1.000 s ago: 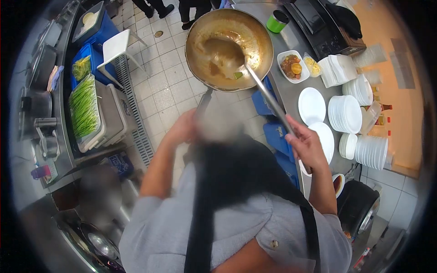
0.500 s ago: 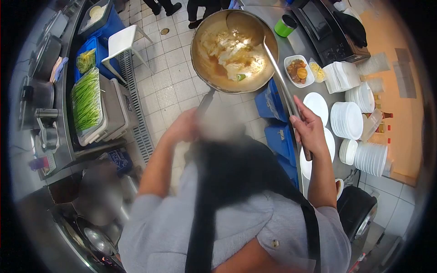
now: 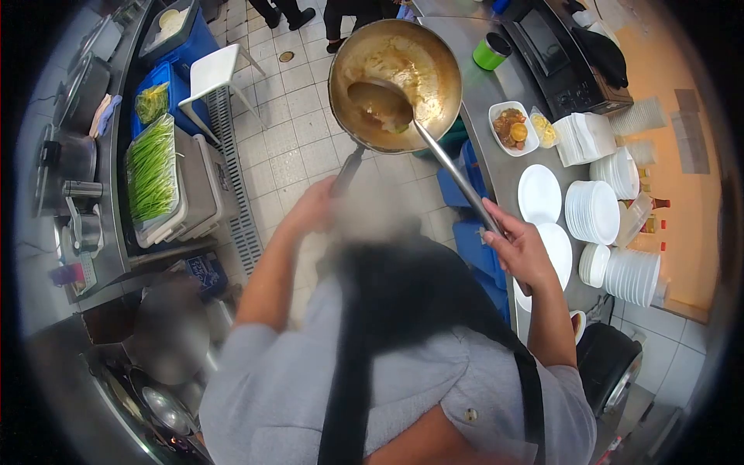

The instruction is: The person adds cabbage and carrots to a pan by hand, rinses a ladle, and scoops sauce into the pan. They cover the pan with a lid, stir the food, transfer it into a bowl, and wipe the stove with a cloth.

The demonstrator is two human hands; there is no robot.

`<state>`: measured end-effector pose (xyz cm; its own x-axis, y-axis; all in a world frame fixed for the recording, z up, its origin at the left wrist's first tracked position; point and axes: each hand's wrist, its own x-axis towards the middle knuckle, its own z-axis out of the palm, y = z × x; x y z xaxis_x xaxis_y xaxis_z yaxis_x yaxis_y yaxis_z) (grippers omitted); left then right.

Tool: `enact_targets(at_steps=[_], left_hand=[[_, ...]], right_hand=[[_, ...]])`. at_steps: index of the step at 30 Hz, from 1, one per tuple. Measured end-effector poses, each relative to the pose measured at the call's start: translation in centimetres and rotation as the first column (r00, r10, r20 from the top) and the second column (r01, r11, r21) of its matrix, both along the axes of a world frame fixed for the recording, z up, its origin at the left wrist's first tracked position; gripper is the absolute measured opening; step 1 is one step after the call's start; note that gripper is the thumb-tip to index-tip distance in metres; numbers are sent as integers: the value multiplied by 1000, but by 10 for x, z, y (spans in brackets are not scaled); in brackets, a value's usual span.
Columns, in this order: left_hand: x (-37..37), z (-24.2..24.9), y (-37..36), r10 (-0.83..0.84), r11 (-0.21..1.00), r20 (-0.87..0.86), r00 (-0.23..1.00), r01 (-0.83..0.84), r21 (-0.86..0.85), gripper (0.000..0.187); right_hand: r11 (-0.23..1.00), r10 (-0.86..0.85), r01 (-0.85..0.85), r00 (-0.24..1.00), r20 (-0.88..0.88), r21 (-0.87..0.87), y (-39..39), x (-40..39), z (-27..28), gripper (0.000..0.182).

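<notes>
My left hand (image 3: 316, 208), partly blurred, is closed around the dark handle of a wok (image 3: 443, 62), which is up in front of me above the floor. Brown sauce coats the wok's inside. In my right hand (image 3: 521, 246) is the long metal handle of a ladle (image 3: 457, 177). The ladle's bowl is inside the wok, near its lower middle, with some wet food or sauce in and around it. White oval plates (image 3: 539, 194) lie on the steel counter to the right, partly beneath my right hand and forearm.
On the right counter are a square dish of food (image 3: 511, 128), plate stacks (image 3: 592, 213), a green cup (image 3: 491, 51) and a microwave (image 3: 554, 58). A white stool (image 3: 213, 71) and a tray of green stalks (image 3: 151, 167) are at left. Another person's legs (image 3: 291, 12) show at top.
The ladle's bowl has moved from the wok's far rim down toward its near side, gathering the food. My right hand has moved slightly down. The wok tilts differently.
</notes>
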<state>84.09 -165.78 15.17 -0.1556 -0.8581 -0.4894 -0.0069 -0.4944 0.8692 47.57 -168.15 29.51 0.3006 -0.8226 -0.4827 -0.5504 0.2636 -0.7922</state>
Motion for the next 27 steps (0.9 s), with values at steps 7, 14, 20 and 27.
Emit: enact_targets(at_steps=[7, 14, 20, 27], left_hand=[[-10, -29, -3, 8, 976, 170, 985, 29, -217, 37], [-21, -47, -5, -53, 990, 313, 948, 91, -109, 38], [-12, -48, 0, -41, 986, 319, 947, 91, -143, 39], [-10, -38, -2, 18, 970, 333, 943, 64, -235, 33]], right_hand=[[993, -119, 117, 991, -69, -31, 1, 14, 9, 52], [877, -305, 143, 904, 301, 459, 12, 33, -1, 53], [858, -397, 104, 756, 520, 504, 5, 28, 9, 49], [919, -328, 269, 926, 184, 288, -8, 29, 2, 54]])
